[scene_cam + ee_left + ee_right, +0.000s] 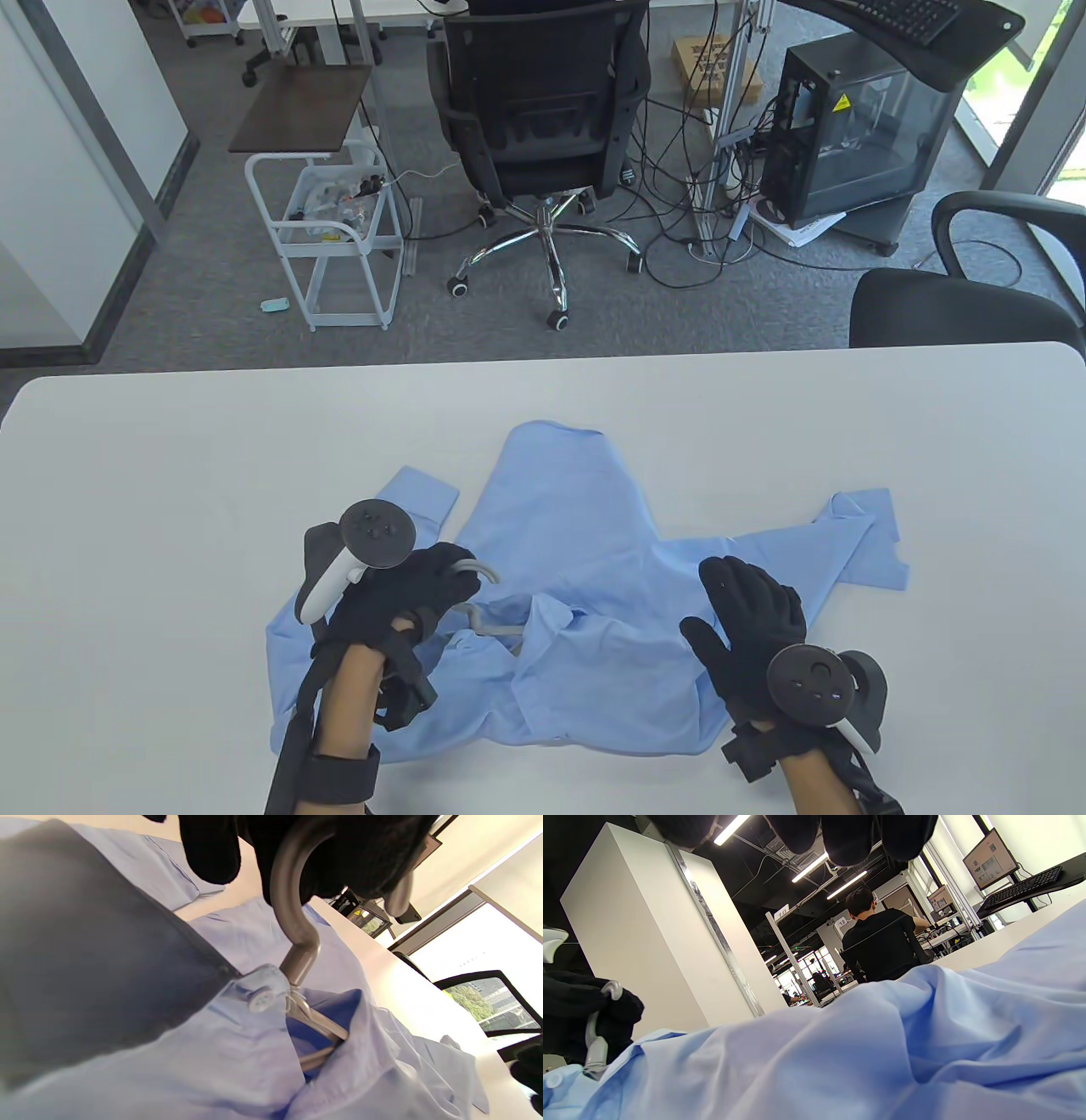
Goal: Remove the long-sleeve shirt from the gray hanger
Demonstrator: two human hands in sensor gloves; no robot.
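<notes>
A light blue long-sleeve shirt lies spread on the white table, collar toward me. A gray hanger sits inside its collar. My left hand grips the hanger's hook, which rises out of the collar by the top button. The hanger's arms go under the cloth and are mostly hidden. My right hand rests flat, fingers spread, on the shirt's right shoulder area. The shirt fills the right wrist view, where the left hand on the hook shows at far left.
The table's far edge faces an office floor with a black chair, a white cart and a computer tower. Bare table lies to the left and right of the shirt.
</notes>
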